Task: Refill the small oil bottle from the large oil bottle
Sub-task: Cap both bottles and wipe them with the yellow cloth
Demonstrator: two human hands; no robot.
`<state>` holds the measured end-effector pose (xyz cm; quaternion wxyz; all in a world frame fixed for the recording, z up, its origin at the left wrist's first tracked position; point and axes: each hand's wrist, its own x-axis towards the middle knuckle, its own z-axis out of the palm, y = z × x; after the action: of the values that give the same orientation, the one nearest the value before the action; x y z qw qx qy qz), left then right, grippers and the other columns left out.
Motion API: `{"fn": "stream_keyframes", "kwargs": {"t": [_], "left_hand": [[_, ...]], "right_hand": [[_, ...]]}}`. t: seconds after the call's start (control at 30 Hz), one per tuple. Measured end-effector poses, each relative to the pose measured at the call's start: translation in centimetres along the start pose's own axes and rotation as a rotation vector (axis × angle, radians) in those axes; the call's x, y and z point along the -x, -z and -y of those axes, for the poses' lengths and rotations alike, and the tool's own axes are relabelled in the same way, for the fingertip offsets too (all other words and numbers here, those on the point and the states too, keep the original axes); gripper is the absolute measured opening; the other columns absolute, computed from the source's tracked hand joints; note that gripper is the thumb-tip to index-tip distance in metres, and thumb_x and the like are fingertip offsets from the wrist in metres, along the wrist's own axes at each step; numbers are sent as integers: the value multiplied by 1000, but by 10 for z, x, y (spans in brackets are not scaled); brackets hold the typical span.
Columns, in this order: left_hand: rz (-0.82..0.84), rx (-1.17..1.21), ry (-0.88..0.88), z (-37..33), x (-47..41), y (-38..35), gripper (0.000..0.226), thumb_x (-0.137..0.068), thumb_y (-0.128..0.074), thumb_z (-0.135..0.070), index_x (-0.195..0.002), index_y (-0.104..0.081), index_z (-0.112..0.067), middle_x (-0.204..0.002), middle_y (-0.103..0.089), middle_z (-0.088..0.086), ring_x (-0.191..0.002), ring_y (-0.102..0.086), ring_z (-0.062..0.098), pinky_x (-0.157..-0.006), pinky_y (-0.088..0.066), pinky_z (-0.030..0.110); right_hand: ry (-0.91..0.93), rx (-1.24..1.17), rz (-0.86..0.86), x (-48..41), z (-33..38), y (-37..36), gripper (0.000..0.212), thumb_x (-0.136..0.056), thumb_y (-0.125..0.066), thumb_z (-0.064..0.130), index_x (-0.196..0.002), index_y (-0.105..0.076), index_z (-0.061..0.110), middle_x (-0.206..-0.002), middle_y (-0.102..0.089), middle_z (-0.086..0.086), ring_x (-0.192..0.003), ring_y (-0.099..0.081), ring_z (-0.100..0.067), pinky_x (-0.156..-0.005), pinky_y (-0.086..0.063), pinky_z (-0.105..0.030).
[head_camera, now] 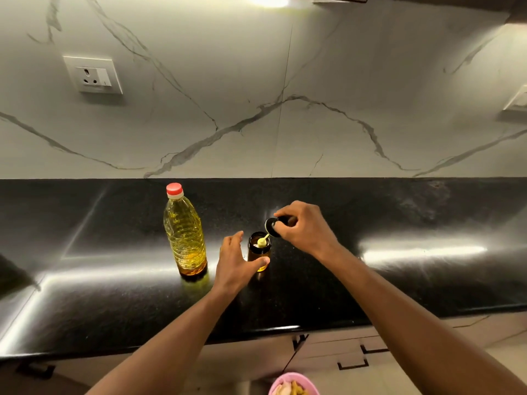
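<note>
A large clear oil bottle (185,232) with a red cap stands upright on the black counter (114,295), full of yellow oil. To its right stands a small amber bottle (259,252), its mouth uncovered. My left hand (235,259) wraps loosely around the small bottle, thumb on its front. My right hand (302,226) holds the small bottle's black lid (271,226) just above and right of the mouth. A yellowish dropper tip hangs from the lid into the opening.
A marble backsplash rises behind the counter, with a wall socket (94,75) at upper left. Drawer fronts with black handles (353,363) sit below the counter edge. A pink bowl (293,384) with food shows at the bottom edge.
</note>
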<state>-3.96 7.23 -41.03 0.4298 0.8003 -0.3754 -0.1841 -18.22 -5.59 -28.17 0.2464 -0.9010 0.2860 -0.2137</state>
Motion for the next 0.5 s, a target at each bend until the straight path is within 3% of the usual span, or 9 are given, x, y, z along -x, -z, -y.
{"fn": "stream_keyframes", "kwargs": {"t": [0.17,0.4,0.5], "left_hand": [[33,34,-6,-2,-12,-4,103,-72,-91,-50,-156,-41,-17,-145,-47,-1,-133,-50,16,-108,-48,35],[19,73,-17,-1,-17,-7,83,-68,-92,-46,-139,-58,-19,-126,-57,-5,-116,-58,12,-95,-52,30],[22,79,-28,-1,-19,-9,72,-66,-90,-50,-128,-65,-24,-119,-60,-8,-108,-59,6,-86,-49,23]], "right_hand": [[56,102,130,-14,3,-20,36,-98,-70,23,-132,-72,12,-118,-67,-6,-101,-65,-15,-91,-58,-31],[76,205,328,-26,2,-34,40,-100,-64,23,-138,-70,13,-122,-64,-7,-108,-63,-20,-97,-54,-32],[71,232,374,-31,3,-38,40,-101,-62,22,-140,-68,13,-119,-60,-4,-105,-60,-17,-93,-49,-29]]}}
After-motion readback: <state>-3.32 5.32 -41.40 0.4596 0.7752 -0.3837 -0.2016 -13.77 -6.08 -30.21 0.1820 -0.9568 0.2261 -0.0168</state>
